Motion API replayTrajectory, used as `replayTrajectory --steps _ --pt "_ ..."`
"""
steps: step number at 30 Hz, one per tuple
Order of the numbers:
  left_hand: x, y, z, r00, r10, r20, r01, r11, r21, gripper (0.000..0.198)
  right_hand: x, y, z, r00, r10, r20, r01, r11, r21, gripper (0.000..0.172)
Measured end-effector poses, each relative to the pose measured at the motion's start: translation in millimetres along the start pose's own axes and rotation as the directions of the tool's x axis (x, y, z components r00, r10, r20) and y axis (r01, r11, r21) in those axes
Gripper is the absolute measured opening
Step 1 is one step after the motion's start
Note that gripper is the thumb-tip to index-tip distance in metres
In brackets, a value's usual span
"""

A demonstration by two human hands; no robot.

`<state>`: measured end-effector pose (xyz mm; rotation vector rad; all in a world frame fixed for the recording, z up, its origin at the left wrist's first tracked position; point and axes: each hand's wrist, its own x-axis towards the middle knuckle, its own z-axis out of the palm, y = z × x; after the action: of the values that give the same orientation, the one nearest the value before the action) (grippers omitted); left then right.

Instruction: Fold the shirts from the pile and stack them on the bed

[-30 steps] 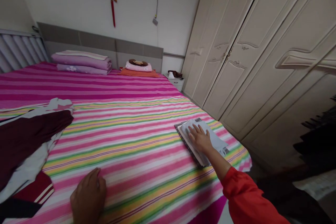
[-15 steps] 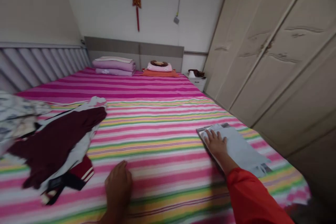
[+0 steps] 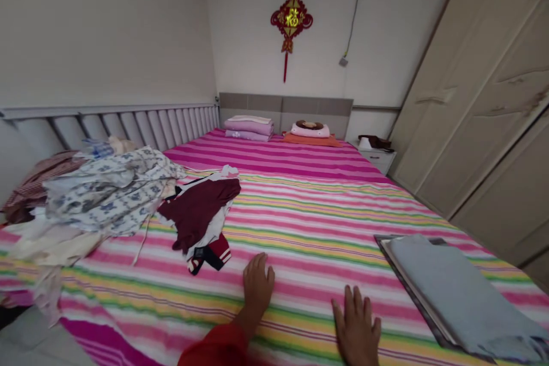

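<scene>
My left hand (image 3: 257, 283) lies flat on the striped bed sheet (image 3: 309, 206), fingers together and stretched forward, holding nothing. To its right, my right hand (image 3: 355, 326) rests on the sheet near the front edge with fingers spread and empty. Right of that hand sits a stack of folded grey clothes (image 3: 450, 289), apart from it. A dark red garment (image 3: 201, 211) with a white piece under it lies just left of my left hand. Further left is a heap of loose clothes (image 3: 98, 194) topped by a flowered fabric.
Folded purple bedding (image 3: 249, 127) and a small pillow (image 3: 309, 129) lie by the grey headboard. A padded rail runs along the left wall. A cream wardrobe (image 3: 484, 126) fills the right side, with a white nightstand (image 3: 375, 154) in the corner.
My right hand has come off the folded grey stack and now rests on the sheet. My view has swung left, bringing the heap of loose clothes into sight.
</scene>
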<state>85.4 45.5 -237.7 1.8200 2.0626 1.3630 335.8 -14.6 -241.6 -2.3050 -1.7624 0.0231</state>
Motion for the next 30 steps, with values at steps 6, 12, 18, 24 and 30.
replayTrajectory --steps 6,12,18,24,30 --pt "41 -41 -56.7 0.999 -0.048 0.018 0.051 0.977 -0.207 0.033 -20 -26 5 0.994 0.068 0.08 -0.07 0.997 0.018 0.073" --pt "114 -90 -154.6 0.84 -0.453 -0.298 0.499 0.861 0.097 0.063 -19 -31 5 0.997 0.048 0.064 -0.049 0.999 0.009 0.073" --pt "133 -110 -191.2 0.784 -0.614 -0.095 0.62 0.783 0.055 0.026 -20 -34 3 0.993 0.07 0.092 -0.071 0.997 0.004 0.072" --pt "153 -49 -201.5 0.925 -0.338 -0.171 0.337 0.941 -0.035 0.032 -17 -36 -9 0.988 0.073 0.136 -0.077 0.997 0.03 0.071" --pt "69 62 -146.1 0.972 0.222 0.078 -0.18 0.915 -0.361 0.031 -23 -43 -30 0.973 -0.029 0.228 -0.057 0.93 0.362 0.072"
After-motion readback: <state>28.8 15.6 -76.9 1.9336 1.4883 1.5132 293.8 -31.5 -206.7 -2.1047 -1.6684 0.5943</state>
